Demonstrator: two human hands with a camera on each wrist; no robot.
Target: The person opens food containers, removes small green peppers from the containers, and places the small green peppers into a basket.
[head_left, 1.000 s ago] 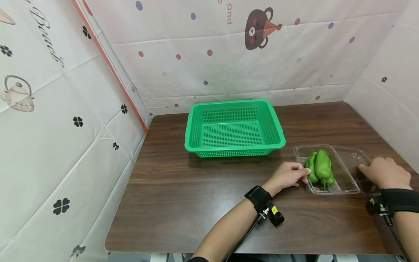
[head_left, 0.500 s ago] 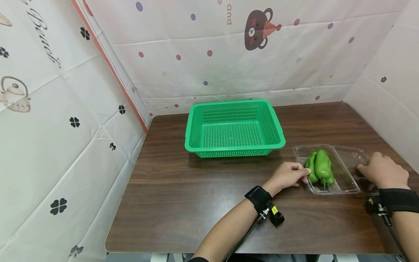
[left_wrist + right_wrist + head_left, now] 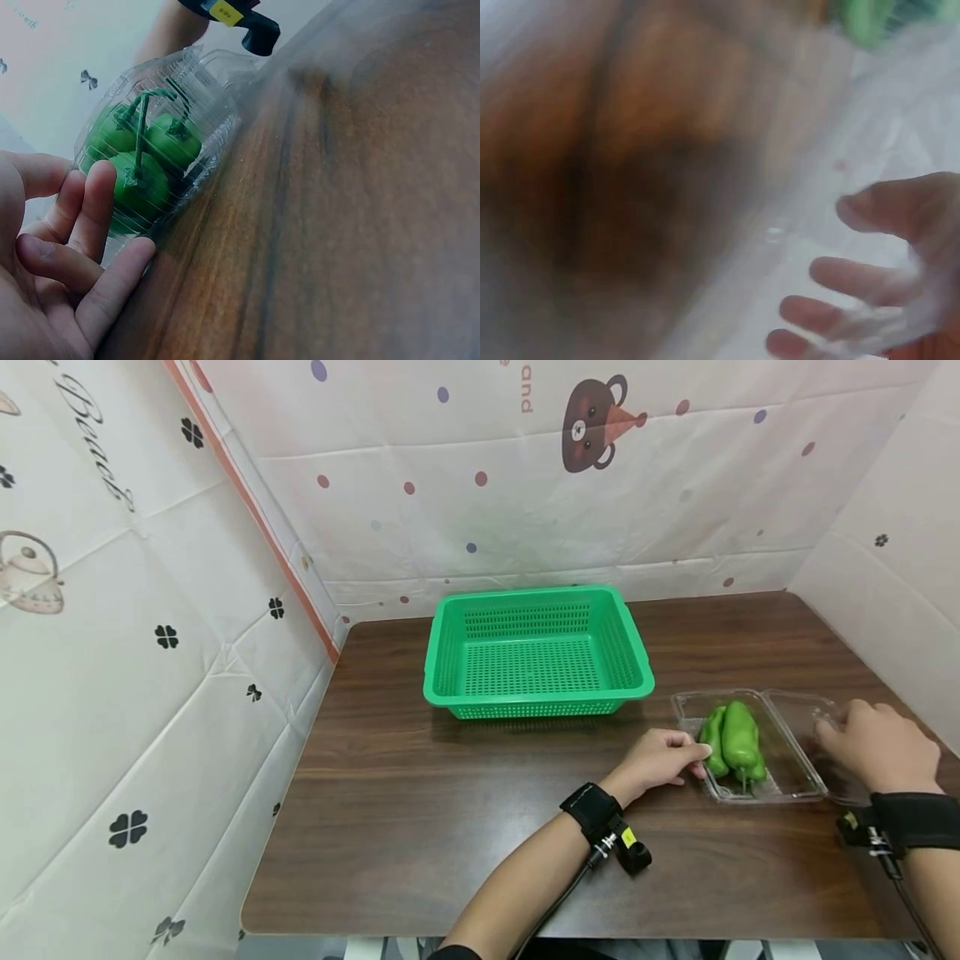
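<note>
A green basket (image 3: pixel 536 652) sat on the brown table (image 3: pixel 420 810), left of and behind the clear clamshell box (image 3: pixel 750 781). The left hand (image 3: pixel 660 760) rested just left of the box, its loosely bent fingers (image 3: pixel 97 202) touching the box's left wall. Inside the box lay green peppers (image 3: pixel 733 739), stems toward the near edge. To the right of the peppers, the box's open lid (image 3: pixel 810 714) lay flat, hinged to the box. The right hand (image 3: pixel 881 752) was at the lid's right side, fingers (image 3: pixel 840 274) spread and relaxed against the clear plastic; that close view was blurred.
</note>
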